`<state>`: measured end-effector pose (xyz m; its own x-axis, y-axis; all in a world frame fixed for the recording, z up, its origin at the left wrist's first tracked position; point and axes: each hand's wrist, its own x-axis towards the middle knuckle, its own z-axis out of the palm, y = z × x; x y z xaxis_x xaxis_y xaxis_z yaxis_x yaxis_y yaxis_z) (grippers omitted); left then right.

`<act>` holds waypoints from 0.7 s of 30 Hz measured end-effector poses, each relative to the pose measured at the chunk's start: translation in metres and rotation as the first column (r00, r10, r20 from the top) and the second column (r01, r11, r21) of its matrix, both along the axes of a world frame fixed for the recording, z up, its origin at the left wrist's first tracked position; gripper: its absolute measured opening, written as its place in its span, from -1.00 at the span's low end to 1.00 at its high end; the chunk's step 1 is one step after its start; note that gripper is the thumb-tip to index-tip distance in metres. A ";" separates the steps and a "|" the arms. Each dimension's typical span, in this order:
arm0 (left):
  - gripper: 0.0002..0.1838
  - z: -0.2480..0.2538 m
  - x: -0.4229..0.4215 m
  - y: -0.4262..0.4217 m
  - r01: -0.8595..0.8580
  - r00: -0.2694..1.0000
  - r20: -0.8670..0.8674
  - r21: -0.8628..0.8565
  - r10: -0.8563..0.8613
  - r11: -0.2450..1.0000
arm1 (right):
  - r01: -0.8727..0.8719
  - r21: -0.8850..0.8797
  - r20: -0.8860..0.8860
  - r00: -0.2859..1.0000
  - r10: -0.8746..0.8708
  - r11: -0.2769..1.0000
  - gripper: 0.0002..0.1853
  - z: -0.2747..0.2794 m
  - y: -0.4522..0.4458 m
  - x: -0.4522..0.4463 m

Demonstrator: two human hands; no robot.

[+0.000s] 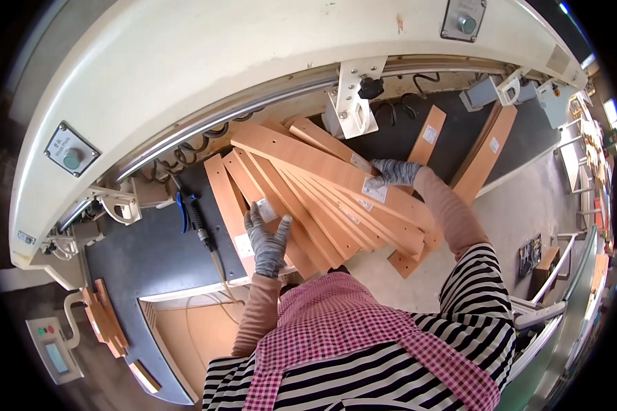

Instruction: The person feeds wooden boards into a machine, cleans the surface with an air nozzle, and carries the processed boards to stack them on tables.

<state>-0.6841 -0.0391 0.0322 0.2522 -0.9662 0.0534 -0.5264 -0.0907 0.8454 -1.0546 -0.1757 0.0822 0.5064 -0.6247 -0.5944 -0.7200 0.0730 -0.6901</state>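
Several wooden boards [301,164] with holes and white labels lie fanned out and overlapping on the dark work surface [144,250]. My left hand [267,240], in a grey knitted glove, rests over the left boards beside a white label [265,209], its fingers spread. At the right end of the fan, my right hand [395,174], gloved alike, is on the top board near its label [373,189]. Its fingers are bent at the board's edge; the thumb side is partly hidden.
A cream machine beam [206,61] with clamps spans the far side. An air gun [197,219] with a hose lies left. Two more boards [488,151] [428,133] stand right of the fan. Small wood strips [103,316] and a control box [55,349] are at lower left.
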 end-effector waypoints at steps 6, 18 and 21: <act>0.24 -0.017 -0.015 -0.008 -0.094 0.758 -0.617 0.219 0.212 0.971 | 0.088 0.195 0.353 0.923 -0.154 0.977 -0.18 -0.009 0.004 0.011; 0.41 -0.007 -0.014 -0.008 -0.071 0.742 -0.623 0.295 0.248 0.953 | 0.196 0.237 0.329 0.906 -0.268 0.952 -0.11 -0.023 0.007 0.042; 0.48 -0.029 -0.008 -0.008 -0.066 0.785 -0.581 0.267 0.215 0.962 | 0.237 0.183 0.328 0.900 -0.287 0.954 -0.08 -0.021 0.011 0.051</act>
